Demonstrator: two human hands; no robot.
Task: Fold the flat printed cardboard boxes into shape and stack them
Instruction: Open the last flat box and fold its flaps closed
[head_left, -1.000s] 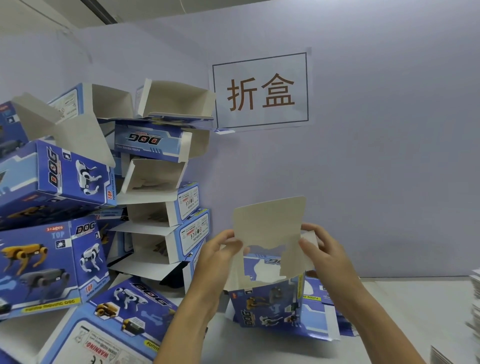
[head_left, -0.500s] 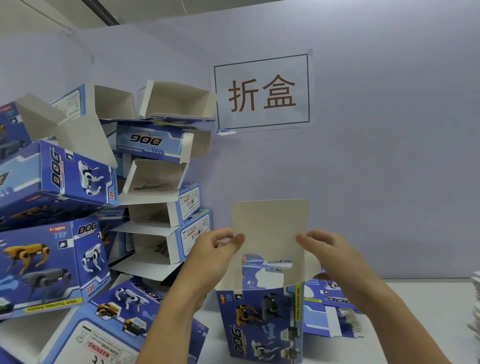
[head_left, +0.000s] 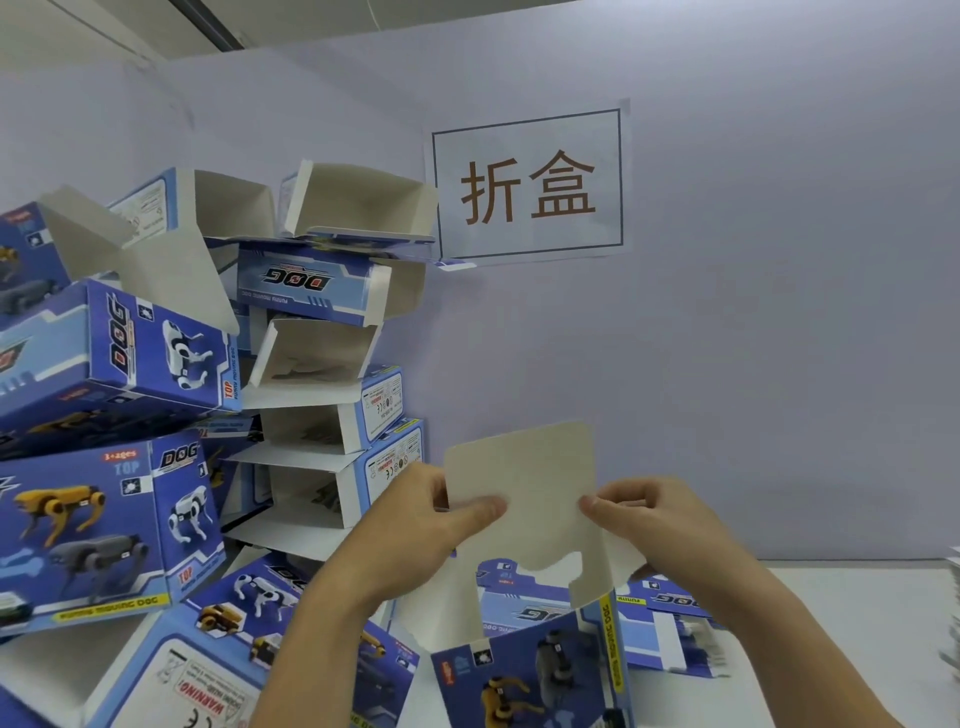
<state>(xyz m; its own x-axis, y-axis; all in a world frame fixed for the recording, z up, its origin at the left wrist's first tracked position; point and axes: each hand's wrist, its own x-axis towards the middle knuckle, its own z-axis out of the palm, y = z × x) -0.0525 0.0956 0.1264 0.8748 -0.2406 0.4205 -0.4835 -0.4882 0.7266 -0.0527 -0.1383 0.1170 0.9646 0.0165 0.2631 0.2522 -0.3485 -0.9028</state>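
I hold a blue printed cardboard box (head_left: 535, 675) upright in front of me, its open end up and its plain beige top flap (head_left: 524, 488) standing tall. My left hand (head_left: 436, 525) pinches the flap's left edge, thumb on the near face. My right hand (head_left: 644, 519) pinches the right edge and the side flap beside it. A leaning stack of folded blue boxes (head_left: 156, 395) with robot dog prints fills the left side against the wall.
Flat blue box blanks (head_left: 670, 623) lie on the white table (head_left: 841, 649) behind the held box. A pile of more blanks shows at the right edge (head_left: 953, 613). A paper sign (head_left: 527, 187) with two characters hangs on the pale wall.
The box has been lifted and turned upright, closer to me. Both hands shifted up along the flap's edges, and the flap now stands straighter.
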